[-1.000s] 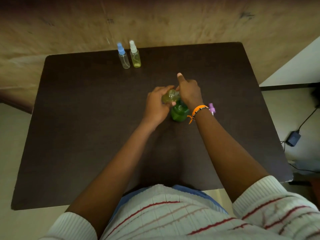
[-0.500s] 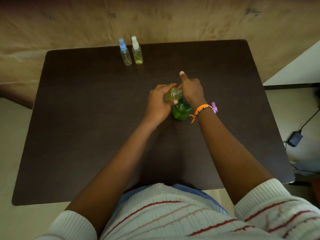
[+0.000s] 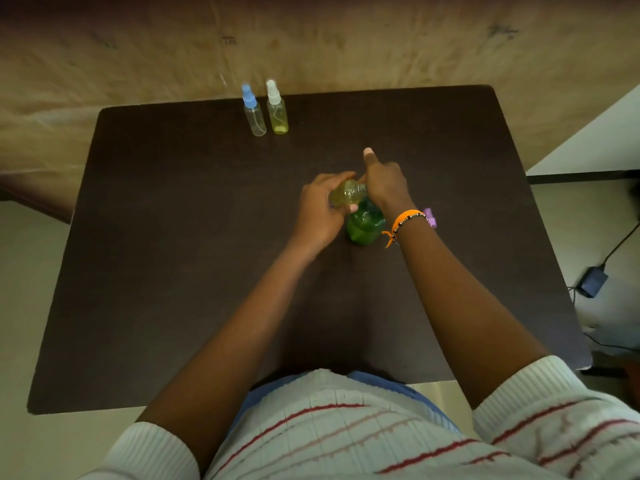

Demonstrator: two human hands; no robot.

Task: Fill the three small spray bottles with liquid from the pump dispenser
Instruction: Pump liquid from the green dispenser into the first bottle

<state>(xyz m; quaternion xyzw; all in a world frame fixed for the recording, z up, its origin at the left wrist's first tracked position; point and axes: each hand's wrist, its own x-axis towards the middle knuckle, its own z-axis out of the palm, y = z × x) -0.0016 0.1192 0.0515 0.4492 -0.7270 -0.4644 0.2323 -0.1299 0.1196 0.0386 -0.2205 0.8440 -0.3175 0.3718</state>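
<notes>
Two hands meet over the green pump dispenser [image 3: 365,223] at mid-table: I see my left hand [image 3: 320,213] gripping a tilted small bottle [image 3: 346,192] of yellowish liquid beside its top. My right hand [image 3: 384,183] curls over the pump head, one finger raised. Two capped spray bottles [image 3: 266,110] stand well beyond the dispenser.

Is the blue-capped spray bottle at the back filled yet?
Looks empty: the blue-capped bottle is clear through its body, while the white-capped bottle beside it shows yellow liquid.
</notes>
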